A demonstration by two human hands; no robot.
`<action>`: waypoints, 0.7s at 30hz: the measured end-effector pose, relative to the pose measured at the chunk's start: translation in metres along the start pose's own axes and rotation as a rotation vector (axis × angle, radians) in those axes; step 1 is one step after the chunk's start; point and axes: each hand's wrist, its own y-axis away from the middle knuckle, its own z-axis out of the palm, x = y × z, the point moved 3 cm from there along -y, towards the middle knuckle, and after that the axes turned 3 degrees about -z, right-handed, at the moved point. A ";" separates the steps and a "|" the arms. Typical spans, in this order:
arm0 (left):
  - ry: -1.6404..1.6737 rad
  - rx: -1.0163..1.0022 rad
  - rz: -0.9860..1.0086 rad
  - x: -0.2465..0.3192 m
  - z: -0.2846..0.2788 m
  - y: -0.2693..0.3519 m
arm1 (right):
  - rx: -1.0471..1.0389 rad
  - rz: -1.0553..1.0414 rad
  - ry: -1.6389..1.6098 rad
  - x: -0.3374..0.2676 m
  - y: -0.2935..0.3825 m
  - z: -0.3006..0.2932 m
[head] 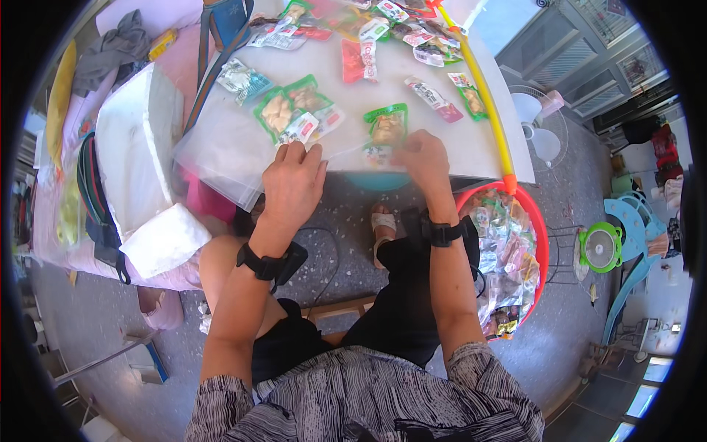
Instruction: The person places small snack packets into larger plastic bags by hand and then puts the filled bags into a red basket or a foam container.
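Observation:
My left hand hovers at the table's front edge, fingers bent down. Its fingertips lie close to the white end of a green-edged vacuum snack packet, and whether they grip anything is hidden. A second green-edged packet partly lies under that one. My right hand has its fingertips at the lower right corner of another green-edged snack packet with pale food inside, seemingly pinching it. To the left, a clear plastic bag hangs over the table edge.
More packets are spread over the white table. A yellow tube with orange ends runs along its right side. A red tub full of packets stands by my right arm. Left is a white foam box.

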 end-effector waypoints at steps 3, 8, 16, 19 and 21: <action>0.052 0.038 -0.006 0.000 0.000 -0.001 | 0.053 -0.053 -0.221 0.006 0.002 0.002; 0.112 0.064 -0.018 -0.001 -0.004 0.000 | 0.090 -0.007 -0.574 -0.012 0.009 -0.016; 0.203 0.121 -0.063 -0.006 0.002 -0.004 | -0.424 0.026 -1.035 -0.021 0.022 -0.027; 0.211 0.124 -0.072 -0.005 0.001 -0.004 | -0.582 0.081 -0.923 -0.030 0.030 -0.008; 0.208 0.123 -0.078 -0.005 0.002 -0.004 | -0.582 0.123 -1.044 -0.029 0.028 0.003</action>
